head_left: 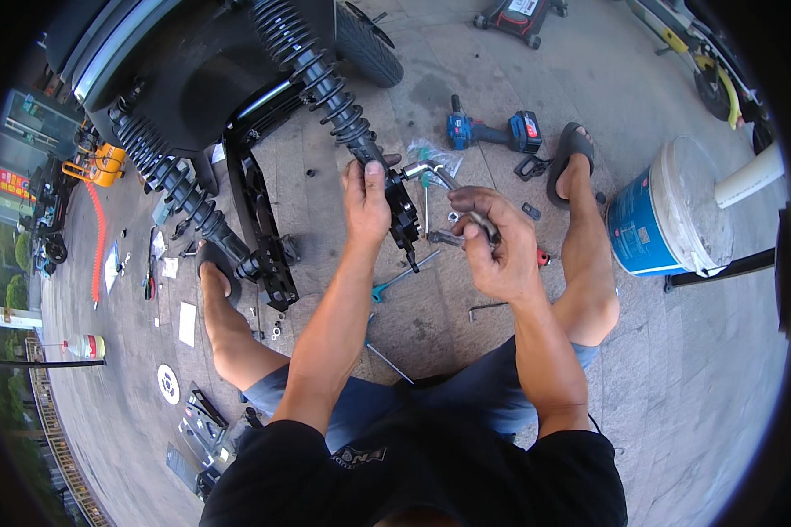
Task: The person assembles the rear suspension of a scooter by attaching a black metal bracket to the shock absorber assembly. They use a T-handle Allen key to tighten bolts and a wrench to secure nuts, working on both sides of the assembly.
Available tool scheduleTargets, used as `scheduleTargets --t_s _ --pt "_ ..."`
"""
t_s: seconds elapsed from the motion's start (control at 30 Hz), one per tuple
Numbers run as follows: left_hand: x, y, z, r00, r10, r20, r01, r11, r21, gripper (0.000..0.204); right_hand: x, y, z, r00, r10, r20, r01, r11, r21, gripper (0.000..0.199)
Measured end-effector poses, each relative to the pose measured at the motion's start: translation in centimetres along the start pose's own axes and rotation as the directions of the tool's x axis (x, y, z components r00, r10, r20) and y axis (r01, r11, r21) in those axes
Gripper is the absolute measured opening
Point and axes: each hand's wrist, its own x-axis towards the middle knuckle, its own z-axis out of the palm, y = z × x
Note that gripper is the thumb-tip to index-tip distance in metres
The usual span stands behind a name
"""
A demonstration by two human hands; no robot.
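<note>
My left hand (pixel 366 204) is wrapped round the lower end of a black coil-spring shock absorber (pixel 325 95). Below it is a black bracket (pixel 403 218). In my right hand (pixel 501 250) is a bent metal socket wrench (pixel 446 177), its head against the side of the shock absorber's lower end. Whether it sits on a bolt there is too small to tell. A dark socket-like end (pixel 446 237) pokes out beside my right fingers. To the left, a second shock absorber (pixel 171 180) slants down to a black swingarm (pixel 259 202).
A blue cordless impact wrench (pixel 488 133) lies beyond my right hand. At the right stands a white bucket with a blue label (pixel 646 224). On the paving between my legs are a teal-handled T-shaped tool (pixel 380 292) and a hex key (pixel 485 307). A tyre (pixel 366 48) is at the top.
</note>
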Motion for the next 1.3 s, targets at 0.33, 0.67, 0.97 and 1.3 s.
scheduleTargets --t_s 0.33,0.67,0.97,1.3 --pt "0.0 0.4 0.2 0.996 0.024 0.081 -0.011 0.986 -0.164 0.044 22.9 11.8 6.6 0.879 0.156 0.451 -0.083 0.981 -0.177 0.046" --pt "-0.2 0.2 0.5 0.993 0.012 0.113 0.017 0.969 -0.248 0.050 -0.5 17.3 2.8 0.366 0.741 0.564 -0.930 0.312 0.194 0.048" --pt "-0.5 1.0 0.9 0.999 0.049 0.011 -0.047 0.984 -0.170 0.042 3.5 -3.5 -1.7 0.967 0.109 0.230 0.080 0.729 -0.680 0.021" --pt "-0.4 0.7 0.8 0.998 0.062 0.024 -0.057 0.985 -0.162 0.039 25.4 7.9 8.2 0.983 -0.106 0.152 0.155 0.917 -0.367 0.056"
